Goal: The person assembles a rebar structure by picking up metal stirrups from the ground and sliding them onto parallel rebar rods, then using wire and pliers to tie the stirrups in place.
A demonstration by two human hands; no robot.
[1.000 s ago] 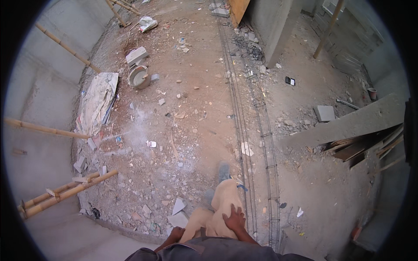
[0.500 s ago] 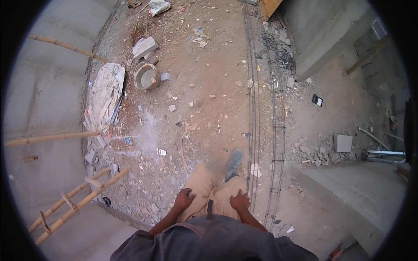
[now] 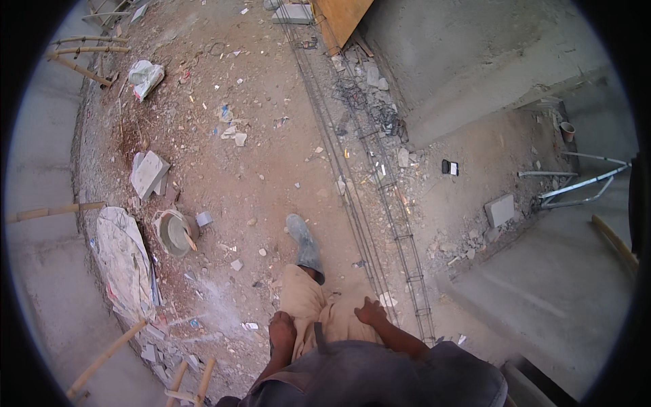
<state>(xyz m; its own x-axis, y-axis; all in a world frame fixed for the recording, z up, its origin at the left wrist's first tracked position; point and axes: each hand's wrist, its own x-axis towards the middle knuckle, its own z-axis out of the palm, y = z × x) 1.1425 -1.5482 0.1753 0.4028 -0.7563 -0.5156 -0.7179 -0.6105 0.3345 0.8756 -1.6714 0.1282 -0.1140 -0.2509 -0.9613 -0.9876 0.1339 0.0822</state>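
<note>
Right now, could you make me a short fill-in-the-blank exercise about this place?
1. The left hand is nearer the bucket than the ____ hand is.
2. The bucket stands to the ____ of the grey boot.
3. The brown board meets the picture's ____ edge.

Missing words: right; left; top.

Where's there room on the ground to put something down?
Mostly bare dirt lies between the boot and the metal rods, with only small bits on it. Another patch lies between the black case and the grey block. It's crowded on the left around the bucket and crumpled sheet, and beside the wooden board, where rubble lies.
</note>
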